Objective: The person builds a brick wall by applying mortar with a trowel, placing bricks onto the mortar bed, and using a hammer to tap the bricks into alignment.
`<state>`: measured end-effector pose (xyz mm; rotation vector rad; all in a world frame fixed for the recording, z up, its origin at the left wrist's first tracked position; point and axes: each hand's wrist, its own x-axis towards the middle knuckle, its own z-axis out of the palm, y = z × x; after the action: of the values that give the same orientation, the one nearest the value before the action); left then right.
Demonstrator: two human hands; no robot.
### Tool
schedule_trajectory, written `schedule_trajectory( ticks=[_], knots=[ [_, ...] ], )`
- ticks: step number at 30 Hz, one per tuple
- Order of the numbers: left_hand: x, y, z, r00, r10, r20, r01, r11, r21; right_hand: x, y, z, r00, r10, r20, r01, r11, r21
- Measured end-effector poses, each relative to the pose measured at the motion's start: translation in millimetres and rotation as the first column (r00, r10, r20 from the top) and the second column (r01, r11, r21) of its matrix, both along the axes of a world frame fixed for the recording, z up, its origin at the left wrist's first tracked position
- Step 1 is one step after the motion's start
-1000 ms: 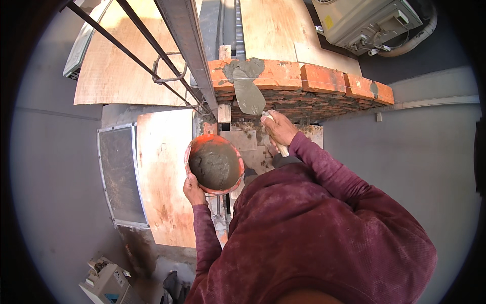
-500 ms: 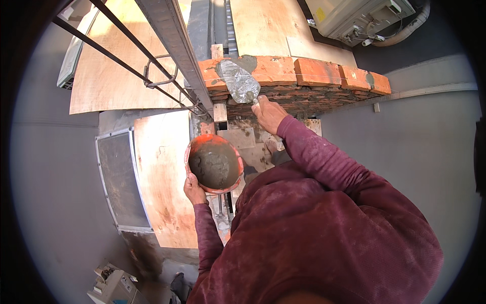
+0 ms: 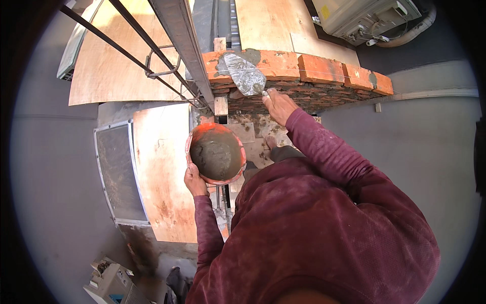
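Observation:
My left hand (image 3: 195, 180) is closed on the rim of an orange bucket (image 3: 239, 175), which holds wet grey mortar (image 3: 215, 154). Stretched out ahead, my right hand (image 3: 280, 106) grips the handle of a trowel (image 3: 246, 76). The trowel's broad metal blade is smeared with mortar and lies over the top of a brick wall (image 3: 278, 66), near its left end. Dabs of grey mortar (image 3: 251, 54) sit on the brick beside the blade. A thin string line runs along the top course.
A metal post (image 3: 183, 45) and dark rebar rods (image 3: 134, 38) rise left of the wall. Plywood sheets (image 3: 162, 172) lie at left and beyond the wall. An outdoor unit with a pipe (image 3: 362, 23) stands far right, another unit (image 3: 114, 283) at lower left. A framed mesh panel (image 3: 116, 172) is at left.
The trowel blade has shifted slightly to the right along the brick, with my right hand still on its handle. The bucket stays in my left hand, and the whole view has shifted a little.

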<state>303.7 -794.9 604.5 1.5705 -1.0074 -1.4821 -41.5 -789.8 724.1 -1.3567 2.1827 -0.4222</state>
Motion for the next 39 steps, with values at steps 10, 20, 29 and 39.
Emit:
schedule_trajectory(
  ticks=[10, 20, 29, 39],
  knots=[
    [-6, 11, 2, 1.000, -0.024, -0.016, 0.023, 1.000, -0.017, -61, 74, -6, 0.884, 0.236, -0.403, -0.265, 0.964, -0.017],
    [-33, 18, 24, 0.996, -0.073, -0.046, 0.074, 0.997, 0.007, -101, 118, -8, 0.855, 0.132, -0.501, -0.126, 0.991, 0.046],
    [-61, 49, 35, 0.998, 0.056, -0.036, -0.054, 0.997, 0.057, -35, 31, -79, 0.942, 0.172, -0.289, -0.208, 0.973, -0.100],
    [-63, 81, 21, 0.998, -0.063, 0.006, 0.063, 0.998, 0.009, -136, 139, -26, 0.960, 0.085, -0.267, -0.099, 0.994, -0.040]
  ],
)
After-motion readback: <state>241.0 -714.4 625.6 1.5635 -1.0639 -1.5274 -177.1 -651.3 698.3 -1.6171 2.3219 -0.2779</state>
